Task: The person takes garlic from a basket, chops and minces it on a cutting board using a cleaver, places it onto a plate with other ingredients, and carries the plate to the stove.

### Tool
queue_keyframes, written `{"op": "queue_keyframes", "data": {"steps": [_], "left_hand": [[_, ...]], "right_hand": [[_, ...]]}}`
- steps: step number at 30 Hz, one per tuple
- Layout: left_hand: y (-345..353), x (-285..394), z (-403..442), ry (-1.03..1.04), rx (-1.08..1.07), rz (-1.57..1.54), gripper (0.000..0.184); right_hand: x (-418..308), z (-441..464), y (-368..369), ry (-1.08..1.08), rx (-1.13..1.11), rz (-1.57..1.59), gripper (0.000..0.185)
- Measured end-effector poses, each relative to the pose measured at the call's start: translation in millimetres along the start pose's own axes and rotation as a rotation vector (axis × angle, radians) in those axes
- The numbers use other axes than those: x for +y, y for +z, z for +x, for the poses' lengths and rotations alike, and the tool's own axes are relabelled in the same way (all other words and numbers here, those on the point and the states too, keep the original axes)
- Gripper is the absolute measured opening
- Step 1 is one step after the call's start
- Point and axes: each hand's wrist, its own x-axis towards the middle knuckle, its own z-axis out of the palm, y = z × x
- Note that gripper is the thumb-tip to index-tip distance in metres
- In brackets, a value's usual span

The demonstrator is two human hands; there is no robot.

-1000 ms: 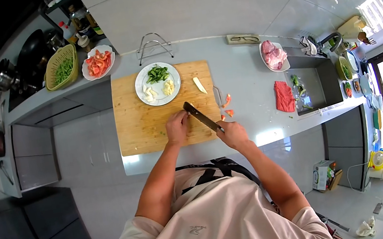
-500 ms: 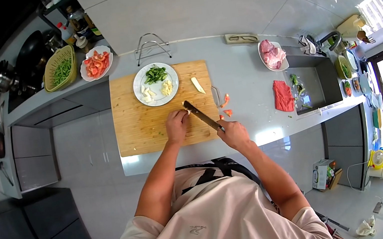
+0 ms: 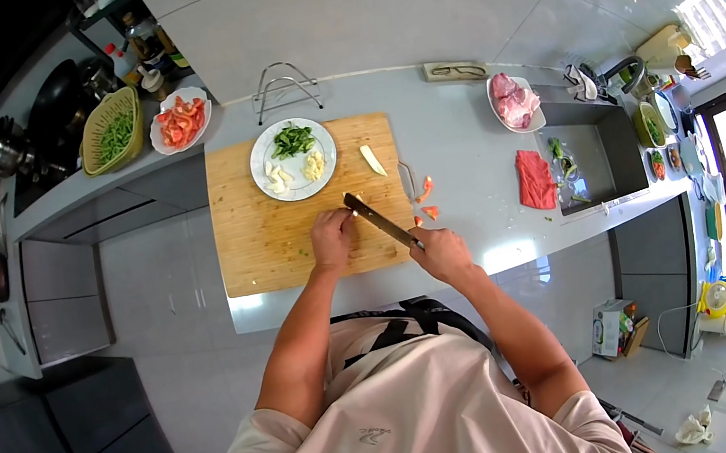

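Observation:
My right hand [image 3: 442, 255] is wrapped round the handle of a kitchen knife [image 3: 381, 221], whose dark blade slants up and left over the wooden cutting board [image 3: 262, 253]. Close against the blade is my left hand [image 3: 333, 238], fingers bunched on a small pale piece of food, mostly hidden. Pale bits lie by the knife's tip. Beyond the hands, a white plate [image 3: 271, 193] on the board carries chopped green pieces [image 3: 294, 140], pale slices [image 3: 278, 180] and a finely chopped yellowish heap [image 3: 314, 167]. A peeled pale yellow piece [image 3: 373, 160] lies right of the plate.
Tomato scraps [image 3: 425, 187] lie right of the board. Further right are a red cloth [image 3: 535, 179], a dish of raw meat [image 3: 515, 102] and the sink [image 3: 596, 154]. At left stand a bowl of cut tomatoes [image 3: 180, 123] and a basket of green beans [image 3: 114, 138]. A metal rack [image 3: 285, 89] stands behind.
Both hands and the knife stay in nearly the same place on the board. The whole view has shifted very slightly; nothing has plainly been let go or picked up.

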Motion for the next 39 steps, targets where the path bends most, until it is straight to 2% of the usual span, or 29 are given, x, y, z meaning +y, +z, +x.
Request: {"op": "queue_keyframes", "data": {"steps": [7,10,19,31,34,37,39], "left_hand": [[0.3,-2.2,-0.1,-0.014,-0.001,-0.011,0.014],[-2.6,0.4,0.4,-0.014,-0.012,-0.016,0.014],[-6.1,0.4,0.0,0.016,0.004,-0.005,0.011],[-11.0,0.8,-0.6,0.010,-0.057,-0.015,0.012],[-15.6,-4.7,-3.8,-0.101,-0.019,-0.106,0.012],[-23.9,-16.1,0.6,-0.074,0.106,-0.014,0.011],[-32.4,-18.6,6.9,-0.141,0.104,-0.091,0.013]], "right_hand": [[0.0,8.2,8.3,0.041,-0.036,-0.013,0.026],[5.7,10.1,14.4,-0.007,0.052,0.024,0.027],[-2.2,-1.2,-8.5,0.063,-0.064,0.052,0.027],[-1.5,5.8,2.9,0.016,-0.047,-0.005,0.028],[2.7,10.4,7.4,0.022,-0.053,-0.027,0.028],[5.6,9.3,6.1,-0.004,-0.049,-0.003,0.029],[9.2,7.5,6.9,-0.024,-0.040,-0.024,0.031]]}}
